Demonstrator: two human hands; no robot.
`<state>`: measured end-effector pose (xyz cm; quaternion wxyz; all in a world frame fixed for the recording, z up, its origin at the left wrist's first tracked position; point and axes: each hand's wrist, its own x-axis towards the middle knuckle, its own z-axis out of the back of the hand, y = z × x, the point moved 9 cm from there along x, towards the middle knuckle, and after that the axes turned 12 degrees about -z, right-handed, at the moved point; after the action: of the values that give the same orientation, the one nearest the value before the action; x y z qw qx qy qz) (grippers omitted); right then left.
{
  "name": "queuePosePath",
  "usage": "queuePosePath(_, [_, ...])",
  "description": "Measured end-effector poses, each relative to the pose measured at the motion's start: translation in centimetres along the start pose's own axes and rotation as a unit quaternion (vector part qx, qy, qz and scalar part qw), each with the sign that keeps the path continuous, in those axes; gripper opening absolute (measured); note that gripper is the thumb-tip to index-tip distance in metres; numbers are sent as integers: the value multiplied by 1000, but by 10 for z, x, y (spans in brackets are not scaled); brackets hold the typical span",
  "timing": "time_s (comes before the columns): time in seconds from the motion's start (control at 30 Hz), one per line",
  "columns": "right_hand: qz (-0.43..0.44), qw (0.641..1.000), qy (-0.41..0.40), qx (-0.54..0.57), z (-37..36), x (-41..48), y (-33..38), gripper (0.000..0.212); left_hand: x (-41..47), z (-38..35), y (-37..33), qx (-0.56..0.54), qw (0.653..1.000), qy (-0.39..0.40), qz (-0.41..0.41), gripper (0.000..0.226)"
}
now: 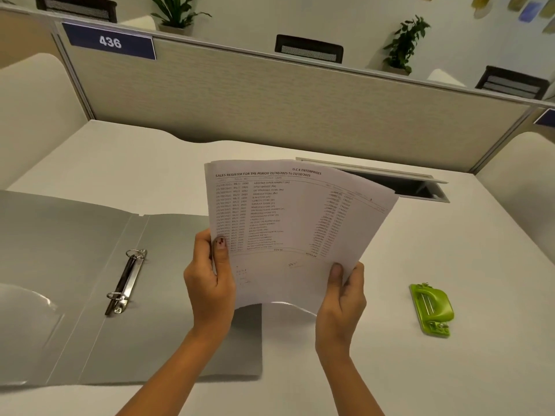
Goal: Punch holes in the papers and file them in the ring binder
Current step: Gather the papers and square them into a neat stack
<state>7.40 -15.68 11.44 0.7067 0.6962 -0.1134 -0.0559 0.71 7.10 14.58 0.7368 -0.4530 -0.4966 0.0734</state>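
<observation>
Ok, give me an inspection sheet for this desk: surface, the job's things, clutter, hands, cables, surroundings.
Surface: white desk, open hatch at the back.
Job's things: grey ring binder lies open on the left, its rings look closed; papers held up over the desk; green hole punch on the right, untouched.
Clutter: nothing seen.
Hands: left hand and right hand both grip the papers at the lower edge.
Cables: nothing seen.
Surroundings: partition with a 436 sign; potted plants beyond.
</observation>
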Motion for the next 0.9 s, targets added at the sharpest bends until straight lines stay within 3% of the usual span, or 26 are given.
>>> queuePosePath(0.13, [4, 1000, -5, -17, 1, 1, 0, 13, 0, 2, 0, 7, 1000, -9, 14, 11])
queuePosePath(0.37, [-37, 997, 27, -65, -5, 0, -23, 19, -12, -8, 11, -6, 998, 44, 35, 19])
queuePosePath(0.57, [-74, 993, 67, -64, 4, 14, -21, 17, 3, 5, 21, -11, 995, -30, 93, 16])
queuePosePath(0.7, [-186, 976, 108, 24, 7, 20, -31, 26, 5, 6, 40, -52, 980, -67, 178, 16])
queuePosePath(0.8, [-273, 938, 143, 159, 1, 15, -38, 36, -1, 1, 52, -96, 962, -85, 241, 12])
queuePosePath(0.9, [-308, 897, 159, 274, -11, 9, -35, 43, -10, -8, 55, -145, 944, -93, 282, 14])
